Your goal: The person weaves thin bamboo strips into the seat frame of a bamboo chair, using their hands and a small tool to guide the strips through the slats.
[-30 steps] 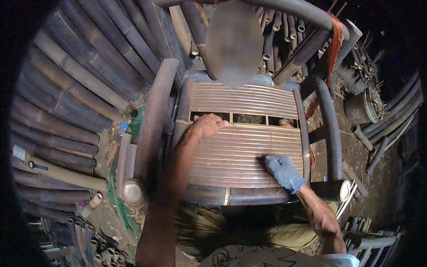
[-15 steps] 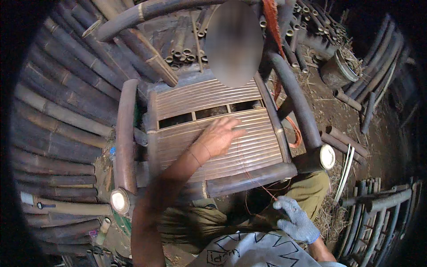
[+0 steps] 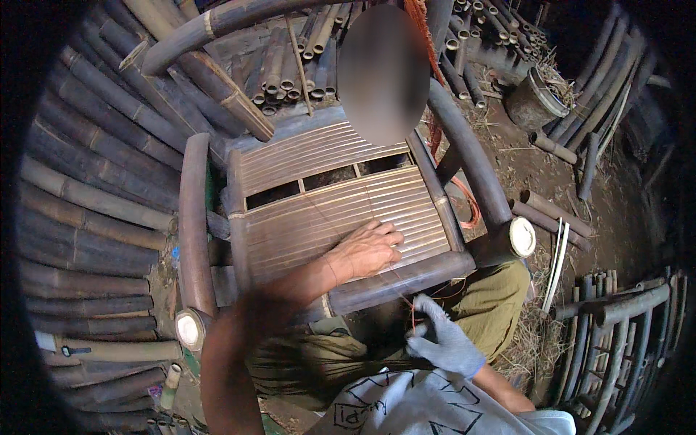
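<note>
Grey-gloved right hand (image 3: 444, 346): thumb and fingers curved apart, thin reddish cord (image 3: 413, 315) between, grip unclear. Bare left hand (image 3: 365, 251): fingers bent on brown bamboo-slat seat (image 3: 290, 235), can't tell if pinching. Likely cord-handling step at seat front; next move calls for firm cord hold, no snags. Seat sits within dark round-bamboo chair frame (image 3: 473, 156), slats (image 3: 297, 159) neat, crosswise gap (image 3: 272, 196) toward back.

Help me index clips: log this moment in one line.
left hand: on slatted seat | gloved right hand: at thin red cord
</note>
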Action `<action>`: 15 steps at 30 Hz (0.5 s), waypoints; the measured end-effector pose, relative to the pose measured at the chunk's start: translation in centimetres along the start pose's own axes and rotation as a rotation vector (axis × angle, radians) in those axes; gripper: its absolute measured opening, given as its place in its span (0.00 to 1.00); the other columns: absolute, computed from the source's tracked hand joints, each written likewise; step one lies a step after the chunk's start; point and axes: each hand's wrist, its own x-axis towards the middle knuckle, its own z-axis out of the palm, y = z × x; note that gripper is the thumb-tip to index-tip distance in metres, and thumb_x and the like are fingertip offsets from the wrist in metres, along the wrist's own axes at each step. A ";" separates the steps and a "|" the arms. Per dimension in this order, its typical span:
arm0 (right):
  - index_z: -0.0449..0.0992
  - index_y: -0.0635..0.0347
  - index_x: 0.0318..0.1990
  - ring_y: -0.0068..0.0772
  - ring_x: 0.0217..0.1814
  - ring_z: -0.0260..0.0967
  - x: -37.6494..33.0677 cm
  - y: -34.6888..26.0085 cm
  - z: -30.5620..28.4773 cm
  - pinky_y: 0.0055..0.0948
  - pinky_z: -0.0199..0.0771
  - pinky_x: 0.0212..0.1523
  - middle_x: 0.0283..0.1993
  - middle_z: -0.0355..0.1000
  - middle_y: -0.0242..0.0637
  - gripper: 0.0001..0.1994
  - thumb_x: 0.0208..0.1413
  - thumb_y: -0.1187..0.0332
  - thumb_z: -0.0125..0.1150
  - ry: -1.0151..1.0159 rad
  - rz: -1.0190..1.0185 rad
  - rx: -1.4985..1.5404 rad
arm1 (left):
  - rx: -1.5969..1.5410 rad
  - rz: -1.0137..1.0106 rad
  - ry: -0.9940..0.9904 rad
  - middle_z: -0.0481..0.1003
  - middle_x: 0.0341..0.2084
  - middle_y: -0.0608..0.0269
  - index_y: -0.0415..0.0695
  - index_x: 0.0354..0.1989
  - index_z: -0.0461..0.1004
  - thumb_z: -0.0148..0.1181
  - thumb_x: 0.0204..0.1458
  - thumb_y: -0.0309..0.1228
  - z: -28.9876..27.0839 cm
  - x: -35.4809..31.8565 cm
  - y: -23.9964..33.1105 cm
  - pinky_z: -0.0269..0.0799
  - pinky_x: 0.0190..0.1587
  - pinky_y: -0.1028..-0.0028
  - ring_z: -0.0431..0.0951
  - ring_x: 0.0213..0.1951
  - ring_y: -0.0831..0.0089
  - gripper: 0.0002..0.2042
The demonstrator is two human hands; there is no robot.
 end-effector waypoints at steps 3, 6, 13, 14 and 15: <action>0.65 0.70 0.59 0.39 0.42 0.78 -4.7 3.0 -3.9 0.34 0.79 0.47 0.48 0.76 0.47 0.23 0.61 0.65 0.58 -0.013 0.262 0.528 | -0.050 0.005 0.062 0.73 0.39 0.61 0.47 0.36 0.77 0.55 0.53 0.31 -0.2 -0.2 1.2 0.64 0.56 0.60 0.73 0.48 0.63 0.07; 0.73 0.70 0.49 0.39 0.35 0.79 -10.5 3.4 -8.9 0.36 0.83 0.39 0.43 0.78 0.49 0.18 0.62 0.62 0.55 0.422 0.464 0.686 | -0.290 0.033 0.166 0.72 0.32 0.59 0.44 0.34 0.72 0.56 0.54 0.32 -1.3 0.8 4.1 0.68 0.50 0.59 0.75 0.40 0.60 0.05; 0.55 0.68 0.69 0.40 0.71 0.55 -9.5 -7.7 -7.8 0.39 0.53 0.70 0.69 0.57 0.49 0.39 0.49 0.73 0.66 1.329 -0.561 -0.530 | -0.384 0.210 0.532 0.68 0.28 0.61 0.45 0.30 0.70 0.60 0.50 0.29 -7.3 6.2 13.8 0.73 0.38 0.61 0.75 0.35 0.62 0.05; 0.53 0.67 0.70 0.39 0.70 0.55 -7.9 -9.6 -6.9 0.39 0.55 0.69 0.68 0.57 0.47 0.42 0.47 0.71 0.68 1.042 -0.699 -0.489 | -0.348 0.193 0.512 0.68 0.27 0.61 0.45 0.29 0.70 0.59 0.50 0.29 -8.4 6.2 14.4 0.74 0.36 0.62 0.75 0.34 0.63 0.04; 0.55 0.66 0.69 0.37 0.67 0.58 -6.0 -11.5 -6.6 0.39 0.58 0.67 0.66 0.60 0.45 0.43 0.46 0.69 0.70 0.841 -0.713 -0.505 | -0.327 0.161 0.569 0.69 0.28 0.61 0.45 0.29 0.71 0.60 0.50 0.29 -9.5 6.0 14.5 0.74 0.36 0.62 0.76 0.33 0.62 0.04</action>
